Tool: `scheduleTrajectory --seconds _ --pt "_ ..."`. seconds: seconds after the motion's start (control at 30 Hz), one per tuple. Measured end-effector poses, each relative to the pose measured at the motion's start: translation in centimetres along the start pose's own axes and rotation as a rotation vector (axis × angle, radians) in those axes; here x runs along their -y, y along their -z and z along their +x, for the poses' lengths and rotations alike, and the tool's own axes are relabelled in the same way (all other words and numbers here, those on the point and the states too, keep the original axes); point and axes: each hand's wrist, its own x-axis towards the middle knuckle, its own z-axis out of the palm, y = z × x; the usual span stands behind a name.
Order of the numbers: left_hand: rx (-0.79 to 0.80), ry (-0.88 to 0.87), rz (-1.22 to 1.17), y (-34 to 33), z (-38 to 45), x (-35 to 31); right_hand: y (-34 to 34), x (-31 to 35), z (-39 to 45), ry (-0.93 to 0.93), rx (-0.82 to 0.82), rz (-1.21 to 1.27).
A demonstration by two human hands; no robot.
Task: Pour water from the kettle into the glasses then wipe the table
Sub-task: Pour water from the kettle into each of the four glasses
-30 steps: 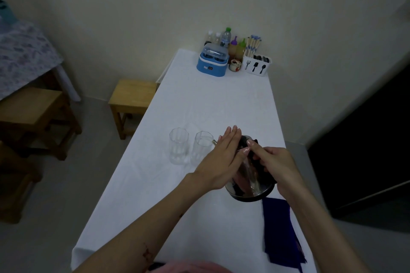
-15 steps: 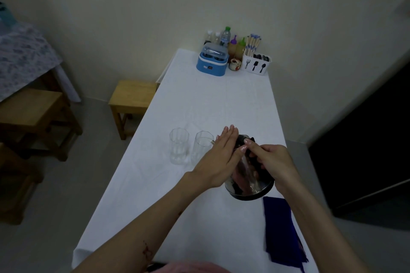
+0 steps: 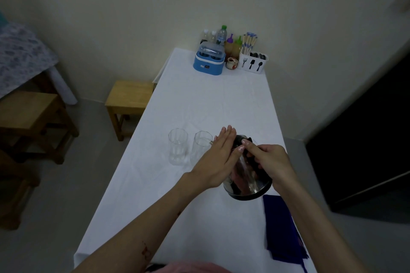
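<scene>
Two clear glasses stand side by side on the white table [image 3: 199, 99], the left glass [image 3: 177, 146] a little apart from the right glass [image 3: 202, 147]. Just right of them a steel kettle [image 3: 248, 182] with a dark base rim is tilted toward the right glass, its spout end meeting that glass's rim behind the fingers. The left hand [image 3: 218, 159] lies flat against the kettle's left side, fingers straight and together, pointing to the far end of the table; it presses rather than wraps. The right hand [image 3: 267, 162] is curled round the kettle's black handle at the top, fingers closed on it. Whether water is running is hard to tell in the dim light, though the right glass looks faintly clouded near its rim.

A folded dark blue cloth [image 3: 282, 230] lies on the near right edge of the table, just beside the kettle's base. At the far end sit a blue appliance [image 3: 208, 61] with a clear lid, several bottles [image 3: 221, 34], a small jar [image 3: 231, 63] and a white cutlery holder [image 3: 253, 63] with chopsticks. A wooden stool [image 3: 131, 95] stands on the floor to the left.
</scene>
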Motion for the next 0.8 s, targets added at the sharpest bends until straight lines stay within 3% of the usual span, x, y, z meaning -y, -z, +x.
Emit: scheduleTrajectory --seconds 0.8 --pt "0.043 -0.005 -0.002 0.51 -0.17 0.10 -0.71 -0.41 -0.46 -0.036 -0.043 0.027"
